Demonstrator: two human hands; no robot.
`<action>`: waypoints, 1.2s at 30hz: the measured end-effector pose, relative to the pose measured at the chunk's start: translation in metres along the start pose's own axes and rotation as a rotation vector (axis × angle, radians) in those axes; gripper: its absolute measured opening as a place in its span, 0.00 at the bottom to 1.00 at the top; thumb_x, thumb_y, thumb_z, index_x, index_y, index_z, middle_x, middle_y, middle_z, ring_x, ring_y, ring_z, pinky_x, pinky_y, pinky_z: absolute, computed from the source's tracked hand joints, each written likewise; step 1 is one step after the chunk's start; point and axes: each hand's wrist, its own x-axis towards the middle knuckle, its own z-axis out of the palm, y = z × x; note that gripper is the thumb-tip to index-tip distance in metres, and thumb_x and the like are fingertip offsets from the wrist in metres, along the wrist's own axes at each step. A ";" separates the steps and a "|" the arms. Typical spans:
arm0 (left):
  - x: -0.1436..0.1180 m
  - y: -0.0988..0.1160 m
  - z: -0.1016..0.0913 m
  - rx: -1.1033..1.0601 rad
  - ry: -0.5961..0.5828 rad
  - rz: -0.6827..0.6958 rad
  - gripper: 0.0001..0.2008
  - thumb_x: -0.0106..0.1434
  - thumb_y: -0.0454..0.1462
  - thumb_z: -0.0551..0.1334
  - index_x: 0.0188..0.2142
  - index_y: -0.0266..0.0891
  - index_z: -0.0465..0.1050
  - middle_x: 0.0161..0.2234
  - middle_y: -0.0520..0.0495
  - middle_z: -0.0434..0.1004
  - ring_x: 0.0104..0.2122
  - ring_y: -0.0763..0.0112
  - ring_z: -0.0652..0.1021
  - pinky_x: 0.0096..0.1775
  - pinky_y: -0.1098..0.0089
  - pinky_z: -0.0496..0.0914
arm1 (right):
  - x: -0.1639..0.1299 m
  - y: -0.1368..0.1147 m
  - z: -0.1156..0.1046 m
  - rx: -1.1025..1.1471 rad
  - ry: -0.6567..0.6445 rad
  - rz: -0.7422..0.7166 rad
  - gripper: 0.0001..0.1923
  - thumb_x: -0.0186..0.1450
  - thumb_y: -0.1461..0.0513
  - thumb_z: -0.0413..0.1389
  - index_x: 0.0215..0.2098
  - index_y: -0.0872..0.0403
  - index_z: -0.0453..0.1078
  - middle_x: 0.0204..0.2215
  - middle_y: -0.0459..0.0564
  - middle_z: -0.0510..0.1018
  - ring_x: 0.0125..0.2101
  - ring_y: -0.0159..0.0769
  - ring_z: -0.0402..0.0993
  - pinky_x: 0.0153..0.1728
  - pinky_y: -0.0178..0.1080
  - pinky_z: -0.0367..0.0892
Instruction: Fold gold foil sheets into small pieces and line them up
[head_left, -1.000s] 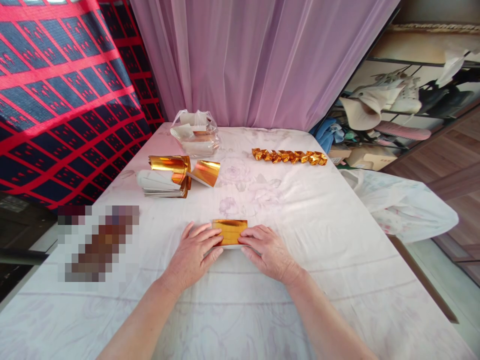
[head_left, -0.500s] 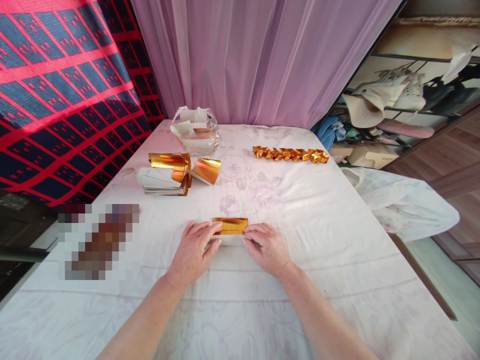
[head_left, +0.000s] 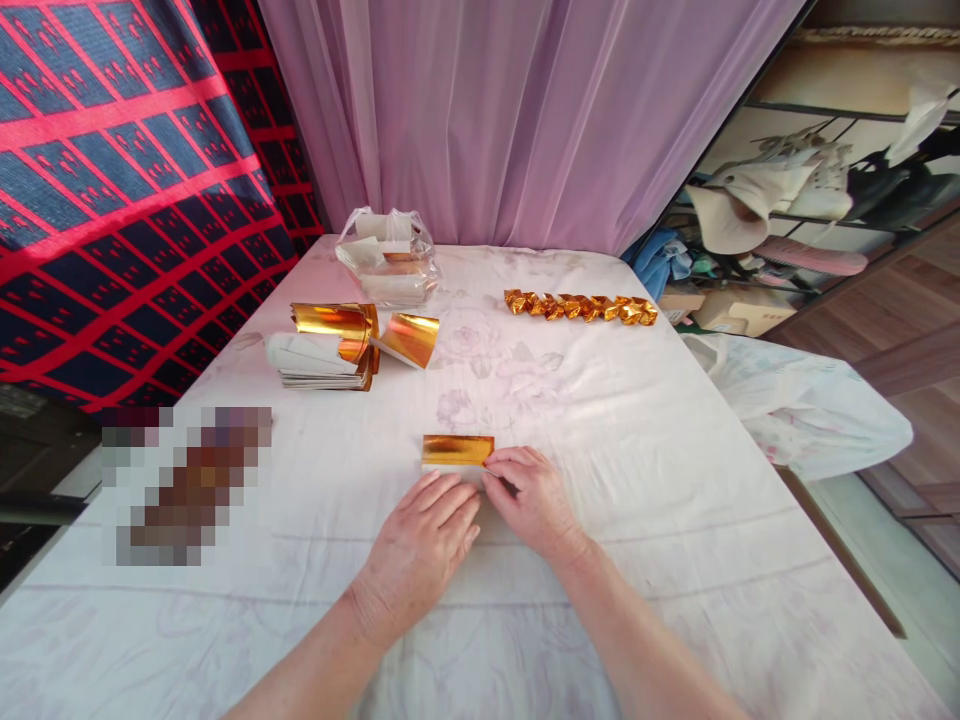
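A small folded gold foil paper lies flat on the white cloth-covered table in front of me. My right hand pinches its right end with fingertips. My left hand lies flat, fingers together, just below the paper's near edge, pressing on its white underside. Both forearms reach in from the bottom of the view.
A stack of gold and white paper sheets with curled tops sits at the left back. A clear plastic bag of paper stands behind it. A row of folded gold pieces lies at the back right. A blurred patch covers the table's left.
My left hand slid from the paper's left end down and right, beneath its near edge. The gold strip showing has become narrower. My right hand stayed at the right end.
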 end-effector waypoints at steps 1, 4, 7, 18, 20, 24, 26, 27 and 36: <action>-0.001 0.002 0.002 0.013 -0.011 0.004 0.16 0.72 0.36 0.52 0.52 0.36 0.74 0.49 0.44 0.81 0.52 0.61 0.77 0.58 0.56 0.69 | 0.000 0.000 0.000 -0.001 -0.003 0.000 0.09 0.66 0.64 0.55 0.31 0.50 0.77 0.35 0.49 0.82 0.37 0.37 0.77 0.42 0.41 0.71; -0.003 0.003 0.005 0.045 -0.043 -0.003 0.17 0.73 0.38 0.51 0.54 0.34 0.73 0.52 0.43 0.79 0.55 0.59 0.76 0.58 0.56 0.69 | 0.000 0.001 0.000 -0.001 -0.001 0.000 0.09 0.66 0.64 0.55 0.32 0.50 0.77 0.36 0.49 0.82 0.37 0.37 0.77 0.43 0.42 0.70; -0.005 0.002 0.007 0.040 -0.071 -0.009 0.18 0.73 0.40 0.52 0.55 0.34 0.71 0.54 0.42 0.78 0.56 0.58 0.75 0.59 0.56 0.68 | -0.001 0.001 0.001 0.003 0.001 0.002 0.09 0.66 0.64 0.54 0.32 0.50 0.76 0.36 0.49 0.82 0.37 0.37 0.77 0.43 0.42 0.70; -0.009 -0.002 0.013 -0.010 -0.105 -0.034 0.20 0.72 0.41 0.53 0.58 0.34 0.69 0.56 0.40 0.76 0.59 0.57 0.72 0.61 0.54 0.66 | -0.002 0.001 0.000 -0.021 -0.009 0.004 0.08 0.67 0.63 0.55 0.34 0.51 0.76 0.36 0.50 0.81 0.37 0.38 0.76 0.42 0.42 0.70; -0.009 -0.001 0.014 -0.004 -0.102 -0.035 0.20 0.72 0.41 0.52 0.58 0.34 0.69 0.56 0.40 0.76 0.59 0.57 0.72 0.61 0.54 0.65 | -0.002 0.001 0.000 -0.020 -0.010 -0.001 0.07 0.67 0.63 0.55 0.35 0.51 0.76 0.36 0.50 0.81 0.37 0.38 0.76 0.42 0.42 0.70; -0.010 -0.001 0.014 -0.014 -0.109 -0.046 0.21 0.73 0.41 0.52 0.59 0.34 0.67 0.56 0.40 0.76 0.60 0.58 0.71 0.62 0.55 0.64 | -0.002 0.001 0.000 -0.029 -0.020 0.008 0.08 0.67 0.63 0.54 0.35 0.51 0.76 0.36 0.50 0.81 0.37 0.38 0.76 0.43 0.42 0.70; -0.009 -0.001 0.014 -0.025 -0.112 -0.052 0.21 0.73 0.41 0.52 0.60 0.35 0.67 0.56 0.40 0.76 0.60 0.58 0.71 0.62 0.54 0.64 | -0.002 0.001 0.000 -0.037 -0.021 0.015 0.07 0.67 0.62 0.54 0.35 0.50 0.76 0.37 0.51 0.81 0.38 0.39 0.76 0.43 0.43 0.69; -0.009 -0.001 0.013 -0.028 -0.111 -0.051 0.21 0.73 0.42 0.52 0.60 0.35 0.67 0.56 0.40 0.76 0.60 0.58 0.71 0.62 0.54 0.64 | -0.002 0.001 0.001 -0.040 -0.018 0.018 0.07 0.67 0.62 0.54 0.36 0.50 0.76 0.37 0.51 0.81 0.38 0.39 0.76 0.43 0.43 0.69; -0.009 -0.002 0.012 -0.081 -0.127 -0.075 0.22 0.72 0.42 0.52 0.61 0.36 0.66 0.57 0.41 0.75 0.61 0.58 0.70 0.63 0.53 0.63 | -0.003 0.001 0.001 -0.050 -0.034 0.036 0.06 0.66 0.63 0.55 0.38 0.51 0.75 0.38 0.51 0.80 0.39 0.40 0.76 0.43 0.43 0.69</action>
